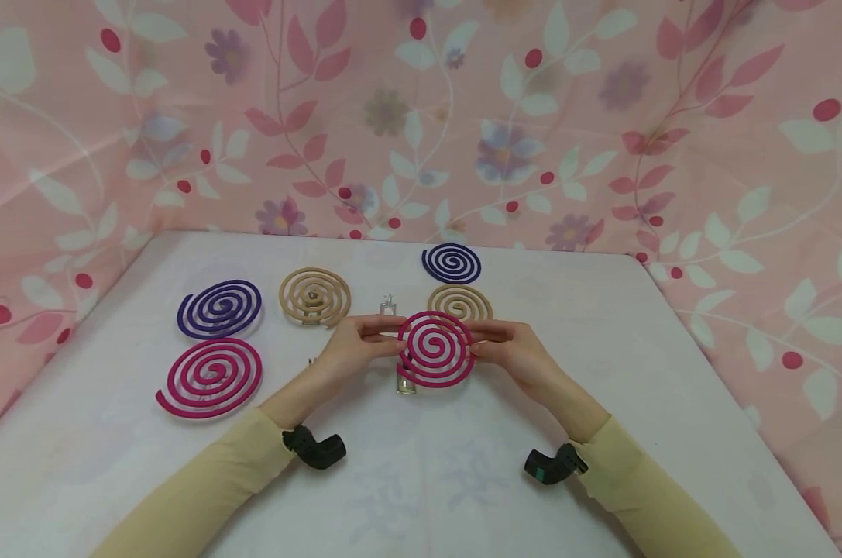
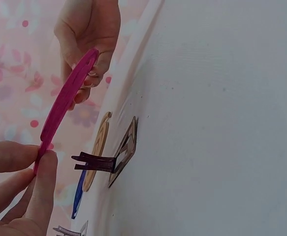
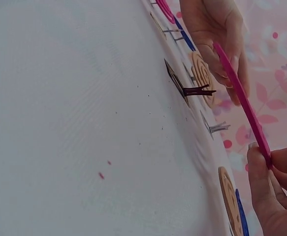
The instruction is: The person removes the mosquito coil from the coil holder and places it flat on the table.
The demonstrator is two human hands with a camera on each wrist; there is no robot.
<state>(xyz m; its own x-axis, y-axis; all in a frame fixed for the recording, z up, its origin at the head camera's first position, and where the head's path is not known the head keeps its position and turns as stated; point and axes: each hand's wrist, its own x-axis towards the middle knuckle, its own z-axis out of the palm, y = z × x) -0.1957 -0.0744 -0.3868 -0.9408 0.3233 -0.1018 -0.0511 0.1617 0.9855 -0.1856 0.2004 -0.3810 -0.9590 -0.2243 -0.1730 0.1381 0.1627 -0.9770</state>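
You hold the pink coil (image 1: 435, 347) up above the middle of the worktop (image 1: 671, 403), clear of the surface. It is a flat spiral of one even strand, bright magenta, winding out from a small curl at the centre to a loose outer end at its near left. Rings of open space part the turns, so you can see through it. Its broad face is turned to your head camera; from both wrists it shows edge-on, a slim, steeply tilted strip, faintly bowed from your left wrist. The fingers of your left hand (image 1: 365, 341) are closed in a pinch on its left rim, and those of your right hand (image 1: 514, 349) pinch the right rim. In the head view it partly covers a dark metal stand (image 1: 407, 381), whose forked prong sits apart from the coil in the wrist views, and its far edge overlaps a tan coil (image 1: 460, 294). Well to the left lies a larger pink spiral (image 1: 214, 374), near a blue one (image 1: 221, 308).
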